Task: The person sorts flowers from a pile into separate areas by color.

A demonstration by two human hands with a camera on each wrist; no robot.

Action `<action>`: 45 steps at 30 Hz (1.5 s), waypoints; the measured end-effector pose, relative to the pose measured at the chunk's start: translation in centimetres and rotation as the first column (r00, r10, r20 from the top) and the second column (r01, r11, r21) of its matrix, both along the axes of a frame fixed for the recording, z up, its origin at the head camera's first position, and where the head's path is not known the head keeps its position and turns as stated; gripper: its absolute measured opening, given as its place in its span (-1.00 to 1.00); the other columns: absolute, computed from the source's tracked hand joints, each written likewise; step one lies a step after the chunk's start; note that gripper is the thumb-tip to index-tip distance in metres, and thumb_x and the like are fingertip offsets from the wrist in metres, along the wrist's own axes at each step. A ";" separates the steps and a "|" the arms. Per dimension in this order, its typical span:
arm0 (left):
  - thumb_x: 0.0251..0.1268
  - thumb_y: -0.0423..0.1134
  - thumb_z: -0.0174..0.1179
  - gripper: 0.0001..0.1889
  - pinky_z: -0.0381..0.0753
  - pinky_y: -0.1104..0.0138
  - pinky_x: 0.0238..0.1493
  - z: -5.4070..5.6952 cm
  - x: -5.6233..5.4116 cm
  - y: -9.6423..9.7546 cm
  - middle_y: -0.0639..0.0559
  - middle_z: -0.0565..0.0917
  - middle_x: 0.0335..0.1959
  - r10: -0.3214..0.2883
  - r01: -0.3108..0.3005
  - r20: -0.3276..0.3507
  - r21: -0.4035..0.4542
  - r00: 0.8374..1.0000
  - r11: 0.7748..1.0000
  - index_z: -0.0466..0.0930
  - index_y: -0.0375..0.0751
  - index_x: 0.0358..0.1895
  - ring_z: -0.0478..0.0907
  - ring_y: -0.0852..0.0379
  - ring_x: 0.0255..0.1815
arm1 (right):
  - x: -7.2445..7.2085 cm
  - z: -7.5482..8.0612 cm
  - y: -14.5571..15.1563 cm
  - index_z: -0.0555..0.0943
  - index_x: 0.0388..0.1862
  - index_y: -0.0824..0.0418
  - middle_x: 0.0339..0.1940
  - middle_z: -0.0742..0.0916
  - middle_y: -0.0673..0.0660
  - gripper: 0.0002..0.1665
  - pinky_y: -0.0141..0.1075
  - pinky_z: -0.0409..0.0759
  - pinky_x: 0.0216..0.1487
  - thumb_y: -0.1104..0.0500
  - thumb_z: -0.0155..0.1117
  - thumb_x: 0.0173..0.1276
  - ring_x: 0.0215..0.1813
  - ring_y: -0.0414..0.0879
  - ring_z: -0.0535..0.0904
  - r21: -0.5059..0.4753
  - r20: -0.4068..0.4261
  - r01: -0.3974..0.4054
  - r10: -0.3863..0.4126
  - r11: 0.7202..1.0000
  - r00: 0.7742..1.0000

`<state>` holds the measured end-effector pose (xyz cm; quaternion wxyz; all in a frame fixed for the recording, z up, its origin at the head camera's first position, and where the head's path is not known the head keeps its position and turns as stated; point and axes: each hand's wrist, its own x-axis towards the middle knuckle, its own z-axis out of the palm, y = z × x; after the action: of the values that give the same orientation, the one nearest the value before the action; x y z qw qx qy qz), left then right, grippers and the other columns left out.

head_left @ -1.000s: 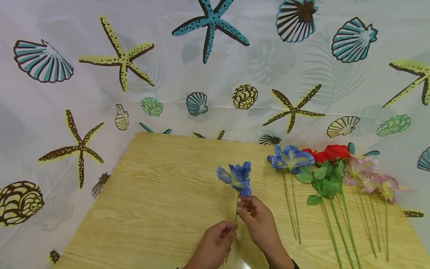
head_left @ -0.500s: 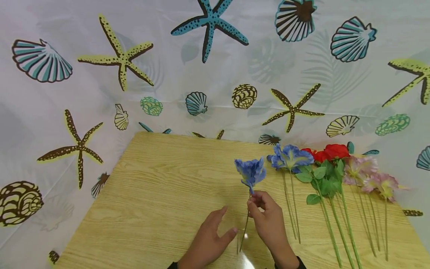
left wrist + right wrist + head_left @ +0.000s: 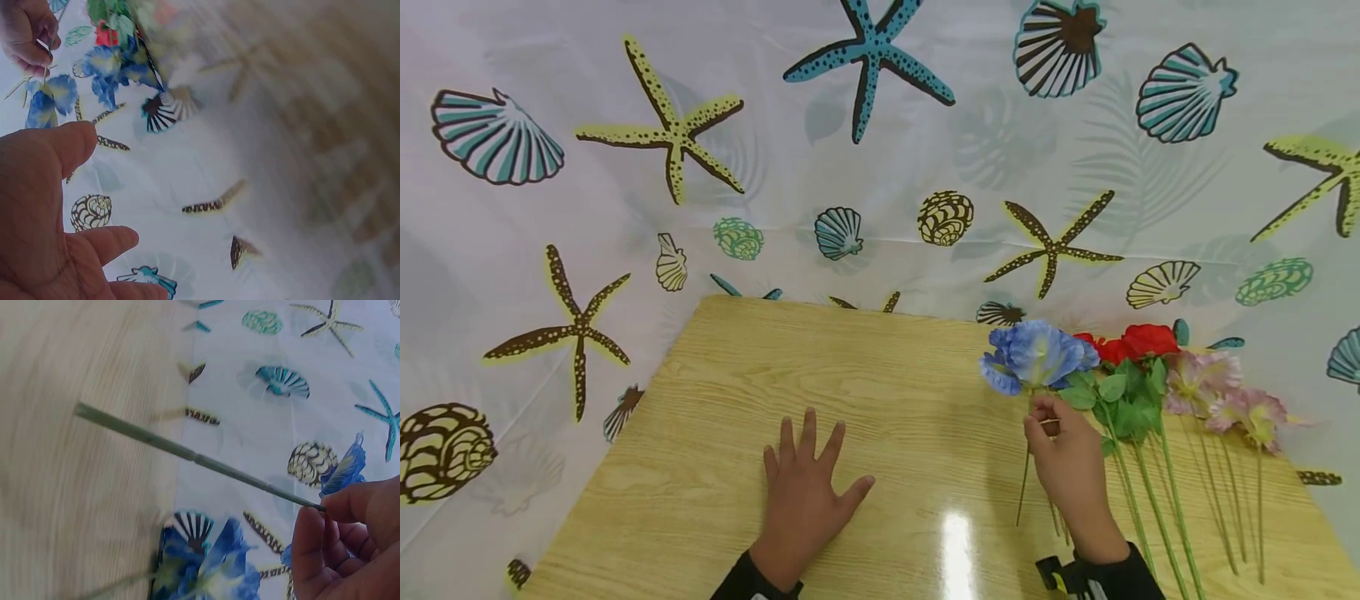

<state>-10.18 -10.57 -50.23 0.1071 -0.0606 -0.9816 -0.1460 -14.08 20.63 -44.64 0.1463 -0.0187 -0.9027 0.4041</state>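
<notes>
My right hand (image 3: pixel 1071 467) pinches the thin green stem of a blue artificial flower (image 3: pixel 1037 354) between thumb and fingers, just below the bloom. In the right wrist view the bare stem (image 3: pixel 200 460) slants up and left from the fingertips. The bloom overlaps other blue flowers (image 3: pixel 112 65) lying at the table's back right, largely covering them in the head view. My left hand (image 3: pixel 805 496) is over the middle of the table with fingers spread and holds nothing; its thumb (image 3: pixel 78 144) is straight in the left wrist view.
Right of the blue flowers lie red roses (image 3: pixel 1150 340) with green leaves, then pink flowers (image 3: pixel 1255 412), stems toward the front. The wood-grain table (image 3: pixel 737 375) meets a white cloth (image 3: pixel 910 183) printed with shells and starfish behind and at the left.
My left hand has let go of the stem, moved left and spread its fingers. My right hand has carried the blue flower to the right, over the other blue flowers.
</notes>
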 end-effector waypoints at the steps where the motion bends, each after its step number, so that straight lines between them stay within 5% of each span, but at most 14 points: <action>1: 0.06 0.45 -0.01 -0.15 0.00 -0.35 0.11 0.0 -0.2 -0.5 -0.28 0.05 0.41 0.005 -0.006 -0.009 -0.015 1.000 1.000 0.24 0.05 0.38 -0.14 -0.41 0.37 | -0.3 0.1 0.5 0.53 0.04 0.23 -0.24 0.60 0.07 -0.70 -0.30 0.49 -0.54 0.20 0.13 0.36 -0.30 -0.09 0.55 0.009 0.016 0.003 -0.003 1.000 1.000; 12: 0.06 0.40 0.05 -0.15 -0.10 -0.36 0.12 -0.1 -1.0 -3.3 -0.30 0.03 0.41 0.058 -0.058 -0.014 -0.016 0.998 0.998 0.26 -0.02 0.37 -0.20 -0.41 0.38 | -4.0 0.6 4.5 0.48 0.11 0.30 -0.18 0.61 0.20 -0.64 -0.25 0.41 -0.61 0.20 0.00 0.40 -0.27 0.06 0.57 0.097 0.068 0.059 -0.066 0.994 0.996; 18: 0.06 0.41 0.04 -0.15 -0.10 -0.36 0.12 0.0 -1.0 -3.1 -0.29 0.01 0.42 0.048 -0.048 0.002 -0.011 0.999 0.999 0.25 -0.01 0.38 -0.19 -0.40 0.38 | -5.5 -1.6 5.8 0.45 0.14 0.33 -0.15 0.58 0.27 -0.61 -0.23 0.29 -0.70 0.17 -0.02 0.42 -0.66 -0.04 0.37 0.096 0.179 0.060 -0.076 0.994 0.981; 29: 0.07 0.40 0.04 -0.15 -0.08 -0.36 0.12 -0.2 -1.1 -3.2 -0.28 0.00 0.42 0.046 -0.046 0.016 -0.016 0.999 0.999 0.24 -0.01 0.38 -0.20 -0.40 0.39 | -5.7 -3.5 6.2 0.46 0.11 0.32 -0.13 0.55 0.26 -0.37 -0.10 0.35 -0.63 -0.16 0.11 0.32 -0.58 -0.01 0.38 0.020 0.227 0.078 -0.080 0.997 0.971; 40: 0.06 0.41 0.05 -0.13 -0.09 -0.36 0.11 -0.4 -1.3 -3.6 -0.30 0.00 0.42 0.059 -0.059 0.024 -0.001 0.998 0.998 0.21 -0.01 0.39 -0.19 -0.41 0.38 | -5.1 -3.0 6.4 0.29 0.27 0.40 0.08 0.50 0.42 -0.15 -0.12 0.42 -0.35 -0.29 -0.08 0.35 -0.06 0.25 0.48 0.077 0.346 0.021 -0.046 0.997 0.937; 42: 0.06 0.41 0.05 -0.13 -0.08 -0.37 0.11 -0.4 -1.3 -3.6 -0.30 0.01 0.42 0.061 -0.061 0.023 0.001 0.998 0.998 0.22 -0.01 0.39 -0.18 -0.42 0.38 | -5.0 -3.1 6.5 0.32 0.23 0.40 0.06 0.51 0.43 -0.16 -0.12 0.41 -0.37 -0.30 -0.09 0.35 -0.09 0.24 0.48 0.084 0.343 0.020 -0.048 0.996 0.938; 45: 0.06 0.41 0.04 -0.13 -0.10 -0.37 0.11 -0.4 -1.3 -3.7 -0.30 -0.01 0.42 0.057 -0.057 0.034 0.011 0.998 0.998 0.21 0.00 0.40 -0.20 -0.42 0.38 | -4.9 -3.4 6.6 0.41 -0.04 0.35 -0.24 0.55 0.35 -0.30 -0.17 0.34 -0.50 -0.29 -0.06 0.34 -0.37 0.15 0.46 0.103 0.326 0.038 -0.069 0.994 0.943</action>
<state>-11.47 -14.23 -50.64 0.0948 -0.0296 -0.9837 -0.1498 -18.94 27.21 -48.03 0.0052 -0.1035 -0.9318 0.3479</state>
